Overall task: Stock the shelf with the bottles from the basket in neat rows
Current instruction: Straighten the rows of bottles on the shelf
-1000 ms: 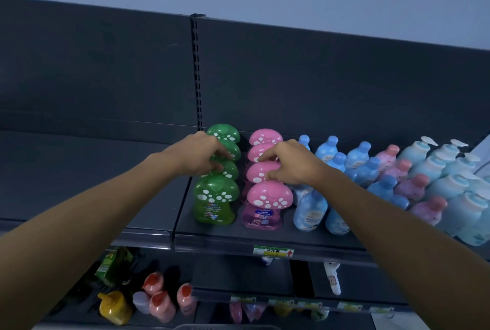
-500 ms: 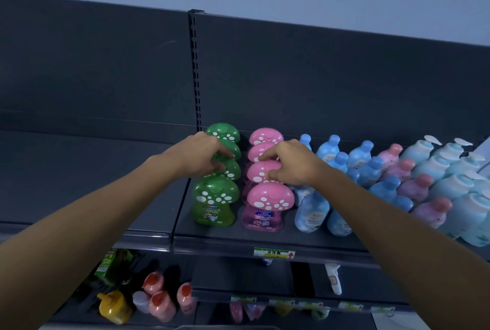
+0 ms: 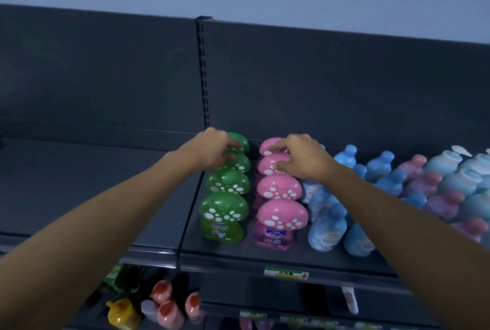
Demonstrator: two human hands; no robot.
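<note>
Several green mushroom-cap bottles (image 3: 224,214) stand in a row front to back on the dark shelf (image 3: 265,259), with a matching row of pink mushroom-cap bottles (image 3: 281,219) just to their right. My left hand (image 3: 209,150) is curled over the caps of the rearmost green bottles. My right hand (image 3: 302,158) pinches the cap of a rear pink bottle with its fingertips. The bottle bodies at the back are hidden by those in front. The basket is not in view.
Right of the pink row stand blue bottles (image 3: 328,226), purple bottles with pink caps (image 3: 445,203) and pale blue pump bottles (image 3: 461,181). The shelf section at left (image 3: 79,183) is bare. Below sit orange-capped bottles (image 3: 167,311) and a yellow one (image 3: 122,313).
Both hands have moved from the middle bottles of their rows to the rear ones. The front bottles have not moved.
</note>
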